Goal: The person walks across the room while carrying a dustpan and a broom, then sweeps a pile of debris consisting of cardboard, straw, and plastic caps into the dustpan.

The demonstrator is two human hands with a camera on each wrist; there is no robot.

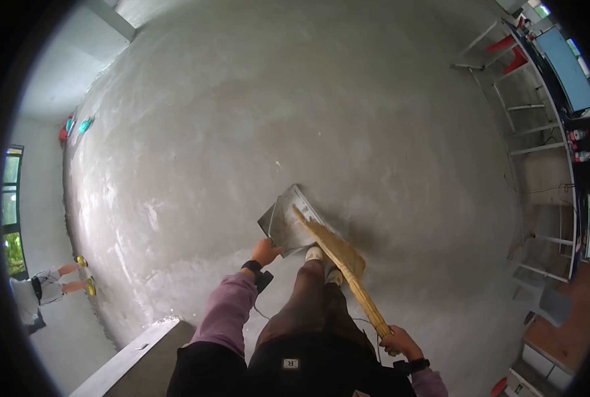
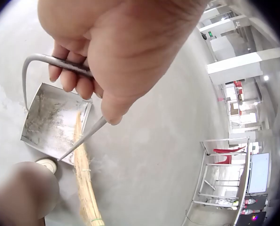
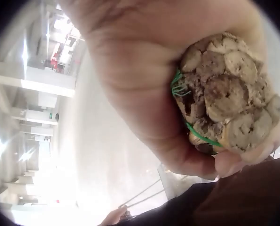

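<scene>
Metal dustpan [image 1: 288, 221] sits on the floor [image 1: 242, 119] at 12 o'clock from the feet, left hand [image 1: 266, 251] gripping its wire handle, right hand [image 1: 401, 343] clenching the broom [image 1: 338, 255], whose bristles reach the streaked pan, sweeping seemingly nearly finished.

1 dustpan [image 1: 287, 221], 1 broom [image 1: 338, 261], 2 hands [image 1: 266, 251], 2 shoes [image 1: 315, 253]

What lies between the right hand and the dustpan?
In the head view, only the broom spans from right hand to dustpan, crossing beside the person's shoe.
</scene>
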